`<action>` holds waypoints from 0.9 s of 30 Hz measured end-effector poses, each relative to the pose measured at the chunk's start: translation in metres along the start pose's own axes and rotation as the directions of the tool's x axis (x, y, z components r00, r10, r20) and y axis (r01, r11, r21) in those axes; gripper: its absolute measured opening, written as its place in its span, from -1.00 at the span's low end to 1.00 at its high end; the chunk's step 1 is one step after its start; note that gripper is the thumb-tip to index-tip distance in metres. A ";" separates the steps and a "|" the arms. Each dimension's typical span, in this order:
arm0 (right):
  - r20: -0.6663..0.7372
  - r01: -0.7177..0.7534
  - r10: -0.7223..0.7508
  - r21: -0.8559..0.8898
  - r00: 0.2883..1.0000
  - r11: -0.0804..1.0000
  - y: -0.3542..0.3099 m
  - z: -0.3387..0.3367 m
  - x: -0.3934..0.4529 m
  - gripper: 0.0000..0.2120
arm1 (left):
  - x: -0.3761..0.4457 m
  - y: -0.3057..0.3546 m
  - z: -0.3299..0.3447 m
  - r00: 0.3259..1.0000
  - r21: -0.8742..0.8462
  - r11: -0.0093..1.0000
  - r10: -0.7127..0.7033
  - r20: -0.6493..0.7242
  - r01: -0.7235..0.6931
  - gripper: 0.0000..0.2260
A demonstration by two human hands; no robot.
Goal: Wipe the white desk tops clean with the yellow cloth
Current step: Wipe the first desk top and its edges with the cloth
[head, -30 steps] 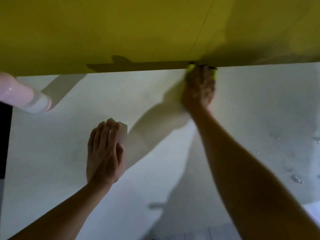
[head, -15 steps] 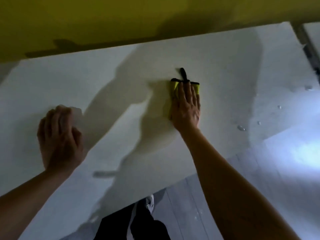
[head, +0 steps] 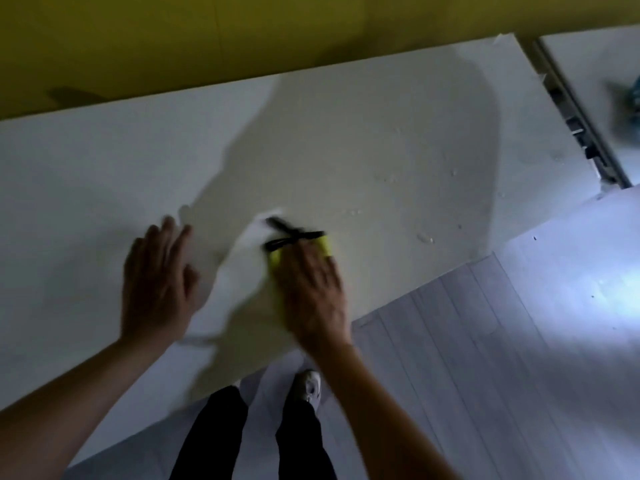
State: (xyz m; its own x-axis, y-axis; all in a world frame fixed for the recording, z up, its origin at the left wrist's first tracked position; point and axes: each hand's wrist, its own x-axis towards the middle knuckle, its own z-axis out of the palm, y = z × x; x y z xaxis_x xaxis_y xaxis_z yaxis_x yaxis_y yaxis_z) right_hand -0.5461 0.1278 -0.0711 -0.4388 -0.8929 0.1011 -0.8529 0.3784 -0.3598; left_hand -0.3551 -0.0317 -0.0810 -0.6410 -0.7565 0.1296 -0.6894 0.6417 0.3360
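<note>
- The right hand (head: pixel 313 285) lies flat over a folded yellow cloth (head: pixel 325 244) with a black edge and a black hanging loop, pressing it onto the white desk top (head: pixel 346 140); the fingers look laid out over the cloth, not curled round it, though blur softens them.
- The cloth sits near the front edge of the desk, about midway along what I can see, with only its far yellow corners and the black trim showing past the fingers.
- The left hand (head: pixel 157 271) rests just left of the cloth, fingers spread and fairly straight, holding nothing; I cannot tell whether the palm bears on the desk or hovers above it.
- I judge this to be mid-wipe: a stroke across the middle of the first desk.
- Water droplets (head: pixel 425 238) lie scattered to the right of the cloth, so the next pass likely calls for carrying the cloth rightward over them with even pressure.
- A second white desk top (head: pixel 588 64) stands at far right, parted from the first by a dark gap (head: pixel 585 133); something blurred and bluish (head: pixel 628 109) sits on it, too smeared to name.
- A yellow wall (head: pixel 242 36) runs behind the desks.
- Pale grey plank flooring (head: pixel 485 358) catches a bright patch of light at right.
- The person's dark trouser legs (head: pixel 214 434) and a light shoe (head: pixel 310 386) show below the desk's front edge.
</note>
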 end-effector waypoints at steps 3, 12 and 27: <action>-0.104 -0.342 0.335 -0.067 0.937 0.937 0.092 -0.043 0.008 -0.51 | 0.001 0.040 0.015 0.999 -0.016 1.000 0.007 0.036 -0.007 -0.48; -0.026 -0.252 0.250 -0.094 0.968 0.963 0.053 -0.008 0.006 -0.37 | -0.003 0.048 0.036 0.998 0.035 0.999 -0.009 -0.055 0.011 -0.47; -0.093 -0.582 0.578 -0.019 0.811 0.813 0.202 -0.073 0.044 -0.43 | -0.001 0.047 0.039 0.999 0.043 0.999 0.001 -0.051 0.001 -0.48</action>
State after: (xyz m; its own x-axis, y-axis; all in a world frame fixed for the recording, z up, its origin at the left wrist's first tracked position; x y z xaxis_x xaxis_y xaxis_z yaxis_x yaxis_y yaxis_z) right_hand -0.7588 0.1826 -0.0718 -0.8749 -0.4827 -0.0397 -0.4437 0.8316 -0.3340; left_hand -0.3995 0.0041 -0.1016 -0.6234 -0.7615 0.1775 -0.7044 0.6455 0.2953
